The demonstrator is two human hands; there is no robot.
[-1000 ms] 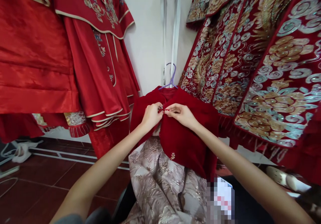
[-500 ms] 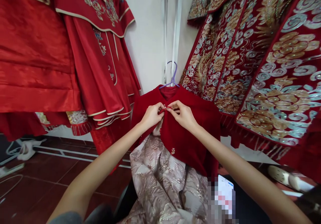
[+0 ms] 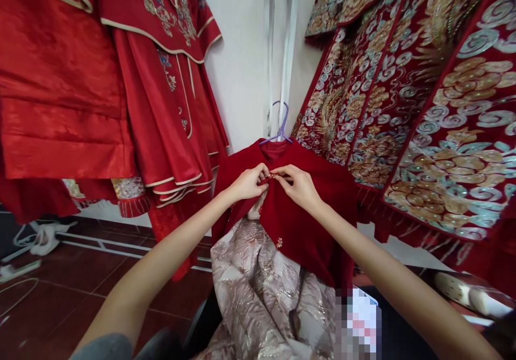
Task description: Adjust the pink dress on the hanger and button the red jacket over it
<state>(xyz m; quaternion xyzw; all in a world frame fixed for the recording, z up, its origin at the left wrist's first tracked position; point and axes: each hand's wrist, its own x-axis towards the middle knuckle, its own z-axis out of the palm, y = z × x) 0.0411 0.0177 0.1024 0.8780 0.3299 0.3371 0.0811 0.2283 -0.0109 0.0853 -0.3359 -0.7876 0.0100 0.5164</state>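
Note:
A dark red velvet jacket (image 3: pixel 310 225) hangs in front of me on a purple hanger (image 3: pixel 281 130). My left hand (image 3: pixel 250 182) is closed, pinching the jacket's front edge just below the collar. Opposite it, my right hand (image 3: pixel 297 185) is closed too, its thumb and fingertips on a small shiny button at the other front edge. The fingertips of both hands nearly meet and partly hide the fastening. Lower on the jacket front sits a jewelled button (image 3: pixel 279 242). Below and inside the jacket hangs a pale, metallic-patterned brocade dress (image 3: pixel 253 274).
Plain red garments (image 3: pixel 64 91) hang at the left, and a heavily embroidered red garment (image 3: pixel 447 118) at the right. White rack poles (image 3: pixel 287 54) stand behind. A phone (image 3: pixel 363 309), partly blurred out, lies at lower right. White shoes (image 3: pixel 46 239) are at lower left, a clog (image 3: pixel 451 286) at right.
The view has shifted slightly, so things sit a little further right. My fingertips have closed more tightly around the fastening, leaving less of the shiny button showing.

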